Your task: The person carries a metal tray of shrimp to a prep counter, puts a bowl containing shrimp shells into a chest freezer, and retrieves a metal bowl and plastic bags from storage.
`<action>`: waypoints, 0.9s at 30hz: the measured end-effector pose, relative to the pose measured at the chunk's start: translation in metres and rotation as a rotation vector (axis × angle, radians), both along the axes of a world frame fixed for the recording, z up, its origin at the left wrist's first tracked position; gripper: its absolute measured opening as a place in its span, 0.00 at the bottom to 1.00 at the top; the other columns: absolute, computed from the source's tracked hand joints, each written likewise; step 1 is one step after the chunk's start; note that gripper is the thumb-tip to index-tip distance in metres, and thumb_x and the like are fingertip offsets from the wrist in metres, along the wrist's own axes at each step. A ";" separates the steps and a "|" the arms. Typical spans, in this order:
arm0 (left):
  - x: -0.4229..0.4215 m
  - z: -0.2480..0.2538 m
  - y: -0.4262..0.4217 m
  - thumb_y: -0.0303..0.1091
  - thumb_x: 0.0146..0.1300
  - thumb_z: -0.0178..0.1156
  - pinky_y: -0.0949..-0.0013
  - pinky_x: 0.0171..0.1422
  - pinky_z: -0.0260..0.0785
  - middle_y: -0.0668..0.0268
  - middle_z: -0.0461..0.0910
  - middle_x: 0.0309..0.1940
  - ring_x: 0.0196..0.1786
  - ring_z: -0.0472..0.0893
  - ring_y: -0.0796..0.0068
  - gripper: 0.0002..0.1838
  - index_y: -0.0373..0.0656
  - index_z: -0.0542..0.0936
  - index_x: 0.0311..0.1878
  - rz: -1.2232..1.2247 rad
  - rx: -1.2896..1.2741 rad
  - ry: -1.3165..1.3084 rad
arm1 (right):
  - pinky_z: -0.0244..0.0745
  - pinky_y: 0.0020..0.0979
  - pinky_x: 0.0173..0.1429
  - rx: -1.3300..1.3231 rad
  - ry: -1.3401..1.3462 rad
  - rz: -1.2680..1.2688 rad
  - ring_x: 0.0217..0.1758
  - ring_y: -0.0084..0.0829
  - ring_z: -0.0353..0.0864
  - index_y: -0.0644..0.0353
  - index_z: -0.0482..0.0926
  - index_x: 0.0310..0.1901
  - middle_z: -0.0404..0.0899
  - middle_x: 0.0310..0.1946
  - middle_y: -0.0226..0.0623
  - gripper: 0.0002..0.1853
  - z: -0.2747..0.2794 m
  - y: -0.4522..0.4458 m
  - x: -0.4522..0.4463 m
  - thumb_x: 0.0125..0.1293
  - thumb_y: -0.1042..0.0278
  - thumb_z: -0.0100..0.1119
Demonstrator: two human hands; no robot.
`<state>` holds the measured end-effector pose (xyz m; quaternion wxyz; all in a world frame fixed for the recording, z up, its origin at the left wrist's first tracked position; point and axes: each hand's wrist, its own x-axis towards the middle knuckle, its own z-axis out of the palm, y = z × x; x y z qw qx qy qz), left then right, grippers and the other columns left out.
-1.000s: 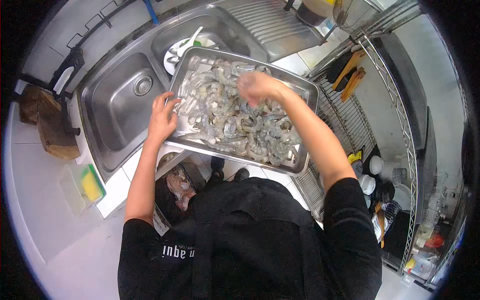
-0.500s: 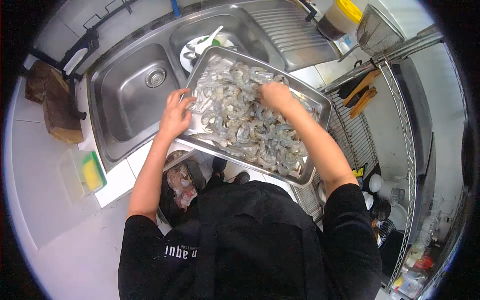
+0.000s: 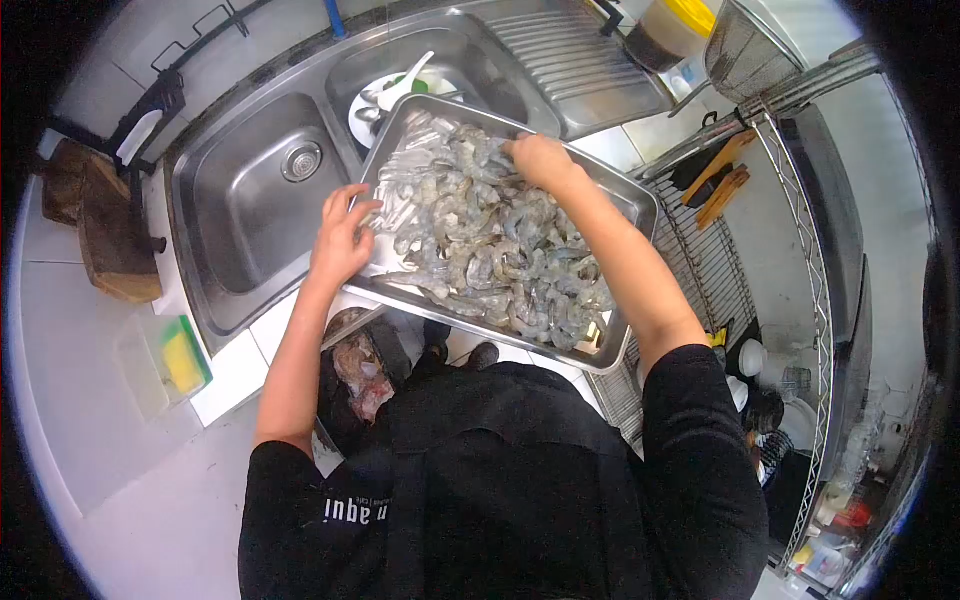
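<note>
A large metal tray (image 3: 636,215) heaped with raw grey shrimp (image 3: 490,250) sits at a slant across the front of the sink. My right hand (image 3: 545,163) is inside it near the far rim, fingers curled down into the shrimp; the fingertips are partly hidden. At the tray's left rim is my left hand (image 3: 343,238), fingers apart with their tips reaching over the edge. Bare metal shows in the tray's far left corner.
Behind the tray, a plate (image 3: 362,103) with spoons stands in the right basin of the sink (image 3: 255,215). Wooden boards (image 3: 115,230) lean at left, by a plastic box (image 3: 165,360) with a sponge. A wire rack (image 3: 700,260) stands at right. Below is a dark container (image 3: 340,400) of scraps.
My right hand has moved toward the far rim and slightly left. Shrimp have shifted away from the far left corner, baring more metal. My left hand stays by the rim.
</note>
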<state>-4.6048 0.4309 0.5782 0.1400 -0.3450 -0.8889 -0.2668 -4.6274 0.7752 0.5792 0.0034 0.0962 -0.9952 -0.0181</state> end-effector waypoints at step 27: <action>0.065 -0.001 0.163 0.13 0.47 0.47 0.58 0.65 0.58 0.55 0.68 0.57 0.60 0.67 0.52 0.26 0.42 0.75 0.52 -0.004 0.001 0.051 | 0.79 0.37 0.38 0.017 -0.026 -0.087 0.39 0.37 0.84 0.54 0.84 0.31 0.83 0.34 0.37 0.07 -0.004 0.106 0.116 0.51 0.69 0.57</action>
